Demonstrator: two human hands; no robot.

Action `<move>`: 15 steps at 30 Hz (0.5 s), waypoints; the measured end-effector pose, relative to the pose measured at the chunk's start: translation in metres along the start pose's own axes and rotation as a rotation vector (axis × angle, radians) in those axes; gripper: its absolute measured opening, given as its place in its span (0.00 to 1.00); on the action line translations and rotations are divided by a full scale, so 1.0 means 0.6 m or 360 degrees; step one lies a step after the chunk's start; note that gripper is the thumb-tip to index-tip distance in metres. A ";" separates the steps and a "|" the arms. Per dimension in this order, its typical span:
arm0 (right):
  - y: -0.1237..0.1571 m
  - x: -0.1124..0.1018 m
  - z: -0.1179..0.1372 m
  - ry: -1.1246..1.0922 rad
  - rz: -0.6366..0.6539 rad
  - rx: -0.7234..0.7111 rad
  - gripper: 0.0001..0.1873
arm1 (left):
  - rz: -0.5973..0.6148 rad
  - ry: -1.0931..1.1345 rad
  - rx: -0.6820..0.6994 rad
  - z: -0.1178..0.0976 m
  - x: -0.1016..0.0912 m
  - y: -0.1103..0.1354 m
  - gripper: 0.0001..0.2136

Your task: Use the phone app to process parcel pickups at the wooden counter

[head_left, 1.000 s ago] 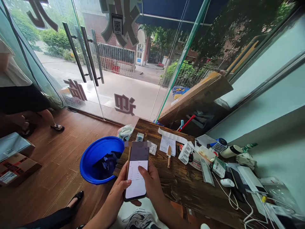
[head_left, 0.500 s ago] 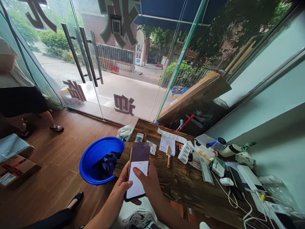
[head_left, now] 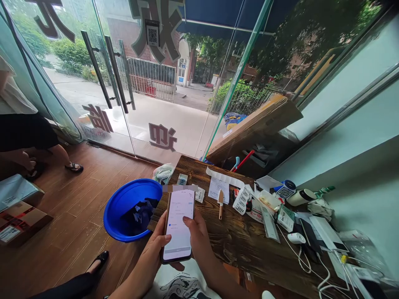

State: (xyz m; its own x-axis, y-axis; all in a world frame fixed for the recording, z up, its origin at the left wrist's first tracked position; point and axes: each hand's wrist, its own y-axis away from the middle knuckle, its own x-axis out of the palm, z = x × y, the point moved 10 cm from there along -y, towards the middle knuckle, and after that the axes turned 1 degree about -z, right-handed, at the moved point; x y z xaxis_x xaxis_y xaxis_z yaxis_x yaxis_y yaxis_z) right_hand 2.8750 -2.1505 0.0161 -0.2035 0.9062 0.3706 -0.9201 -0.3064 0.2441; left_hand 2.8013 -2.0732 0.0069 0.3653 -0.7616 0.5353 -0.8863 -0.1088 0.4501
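Note:
I hold a smartphone [head_left: 178, 226] upright over the near edge of a dark wooden table [head_left: 237, 241]. Its screen is lit white. My left hand [head_left: 155, 245] wraps the phone's left edge and bottom, thumb on the screen's lower left. My right hand [head_left: 198, 238] grips the right edge, with its thumb resting on the screen near the middle. A small knife with a wooden handle [head_left: 220, 203] lies on the table just right of the phone.
A blue basin [head_left: 124, 203] with dark cloth stands on the floor left of the table. Labels, papers, a mouse [head_left: 296, 238], cables and a tape roll [head_left: 302, 196] clutter the table's right side. Another person's legs [head_left: 46, 153] stand by the glass doors; cardboard boxes [head_left: 18, 218] lie at the far left.
The phone's screen has changed from a half-dark page to an all-white one. My right thumb has shifted slightly on the screen. Both hands keep their hold.

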 end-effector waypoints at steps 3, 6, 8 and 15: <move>0.002 0.003 0.003 -0.0025 0.0049 -0.0012 0.17 | 0.0002 -0.0019 -0.0004 -0.005 0.006 0.003 0.38; 0.008 0.002 -0.001 -0.0032 0.0143 0.0043 0.21 | -0.0007 -0.0009 0.0001 -0.010 0.006 0.004 0.38; 0.016 0.006 -0.007 -0.0035 0.0275 0.0134 0.25 | -0.0009 -0.0009 0.0008 -0.013 0.004 0.004 0.39; 0.035 0.032 -0.001 0.0017 0.0745 0.0126 0.31 | -0.0115 -0.0058 -0.0016 -0.011 -0.003 0.007 0.39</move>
State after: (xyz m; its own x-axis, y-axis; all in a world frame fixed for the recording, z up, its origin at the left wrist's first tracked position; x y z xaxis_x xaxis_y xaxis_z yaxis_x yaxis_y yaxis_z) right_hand 2.8519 -2.1393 0.0280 -0.5941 0.6682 0.4478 -0.7003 -0.7036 0.1208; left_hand 2.7990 -2.0679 0.0123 0.4176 -0.7746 0.4750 -0.8551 -0.1583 0.4937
